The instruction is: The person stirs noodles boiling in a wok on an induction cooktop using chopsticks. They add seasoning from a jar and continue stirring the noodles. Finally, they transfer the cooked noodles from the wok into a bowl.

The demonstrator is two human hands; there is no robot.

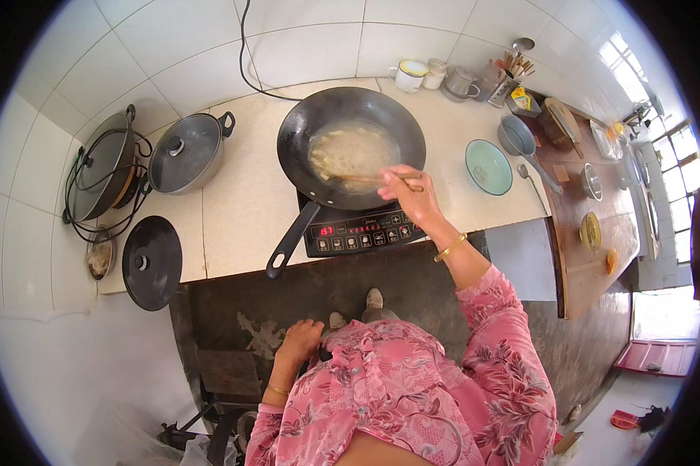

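A pair of wooden chopsticks (361,176) is gripped in my right hand (408,189), above the near right rim of a black wok (294,137). Their tips dip into pale, cloudy liquid with light pieces of food (356,148) in the wok. The wok rests on a black induction cooker (364,233), whose red display is lit; its long handle (292,242) points toward me. Down by my waist, my left hand (302,339) hangs with curled fingers beside the pink shirt, away from the counter. Whether anything is inside those fingers is hidden.
Left of the wok stand a lidded pot (187,154), a second lidded pan (99,169) with a coiled cable, and a black lid (152,265) at the counter's edge. To the right are a green bowl (488,167), a grey saucepan (516,135), a spoon (533,186) and an enamel mug (410,76).
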